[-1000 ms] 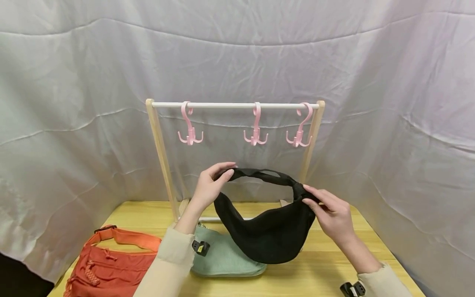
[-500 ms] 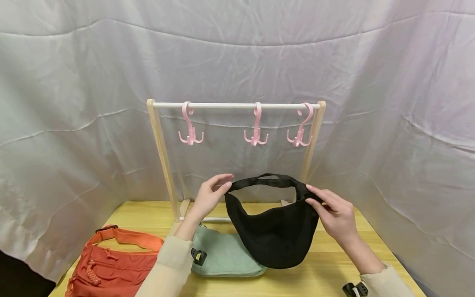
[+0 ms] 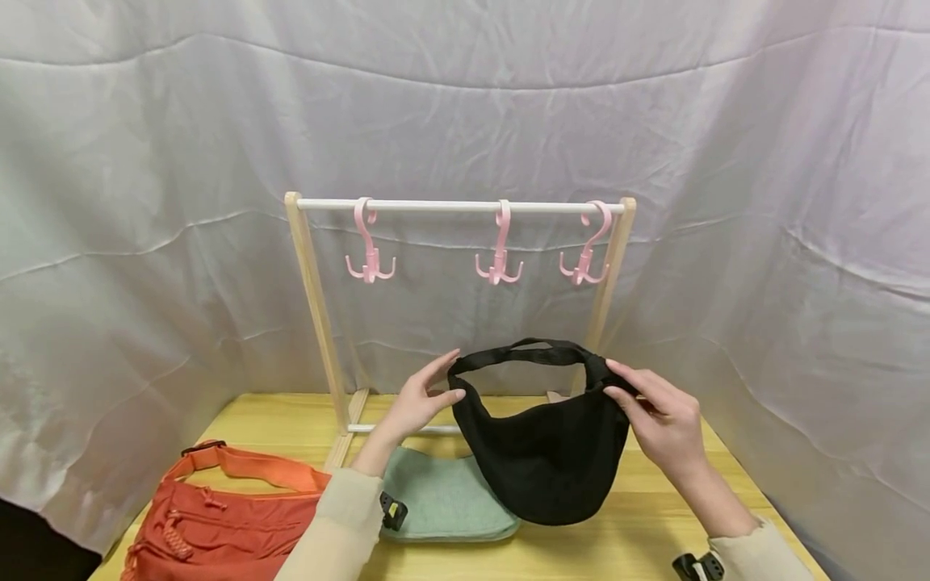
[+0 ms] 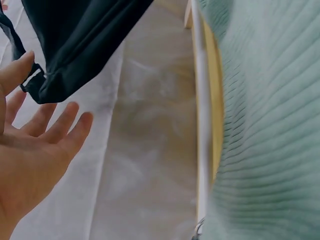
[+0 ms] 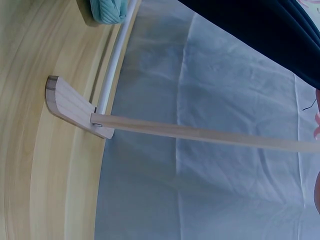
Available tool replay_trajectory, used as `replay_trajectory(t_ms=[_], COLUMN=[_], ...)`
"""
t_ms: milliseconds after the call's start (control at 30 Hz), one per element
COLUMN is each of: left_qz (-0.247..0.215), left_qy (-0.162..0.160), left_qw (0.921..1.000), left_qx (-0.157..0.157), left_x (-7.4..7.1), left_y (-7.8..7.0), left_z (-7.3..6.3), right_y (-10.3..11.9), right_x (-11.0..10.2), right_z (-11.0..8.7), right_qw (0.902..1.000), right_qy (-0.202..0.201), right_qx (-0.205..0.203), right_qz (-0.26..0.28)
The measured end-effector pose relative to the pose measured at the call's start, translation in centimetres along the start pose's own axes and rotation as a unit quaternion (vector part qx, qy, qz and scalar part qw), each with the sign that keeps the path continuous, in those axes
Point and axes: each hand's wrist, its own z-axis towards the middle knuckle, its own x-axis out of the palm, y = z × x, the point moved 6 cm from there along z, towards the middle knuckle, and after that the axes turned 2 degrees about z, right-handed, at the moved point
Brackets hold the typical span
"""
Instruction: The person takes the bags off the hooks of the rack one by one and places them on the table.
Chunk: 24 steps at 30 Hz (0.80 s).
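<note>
A black shoulder bag (image 3: 552, 460) hangs in the air in front of the rack, its strap (image 3: 526, 353) arched above its mouth. My right hand (image 3: 664, 415) pinches the bag's knotted right corner between thumb and fingers. At the opposite corner my left hand (image 3: 421, 403) has its thumb and fingers spread apart, the tips right at the strap's end. The left wrist view shows the left hand's fingers (image 4: 65, 125) extended beside the dark bag corner (image 4: 55, 85). Only a sliver of the right hand enters its wrist view, where the bag (image 5: 265, 30) crosses the top.
Behind stands a rack with a white top bar (image 3: 436, 206), carrying three pink hooks (image 3: 370, 262). A mint green bag (image 3: 443, 500) lies on the wooden table (image 3: 654, 524), partly behind the black one. A red-orange bag (image 3: 225, 524) lies at the left, overlapped by the left sleeve.
The black bag has come down and slightly right with both hands. My left thumb and fingers, earlier close together on the strap, have moved down to its left end and spread apart.
</note>
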Motion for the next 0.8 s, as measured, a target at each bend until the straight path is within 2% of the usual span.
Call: replay_trajectory(t_ms=[233,433,567,800], left_qz=[-0.027,-0.016,-0.011,-0.01], left_qy=[-0.002,-0.02,-0.033,-0.041], left_qw=[0.9996,0.9996,0.9992,0.9988], left_qx=[-0.003,0.012,0.021,0.022], left_x=[0.7,0.7,0.6,0.2], left_y=[0.5,0.7,0.1,0.0], left_z=[-0.2,-0.5,-0.7,-1.5], right_y=[-0.4,-0.6,-0.4,-0.3], right_x=[-0.3,-0.6,-0.9,-1.3], right_z=[-0.3,-0.5,-0.5,-0.9], right_qw=[0.9999,0.9994,0.999,0.9982], right_qy=[-0.012,-0.021,-0.028,-0.033], right_qx=[0.01,0.026,0.033,0.048], right_qz=[0.0,0.0,-0.005,-0.017])
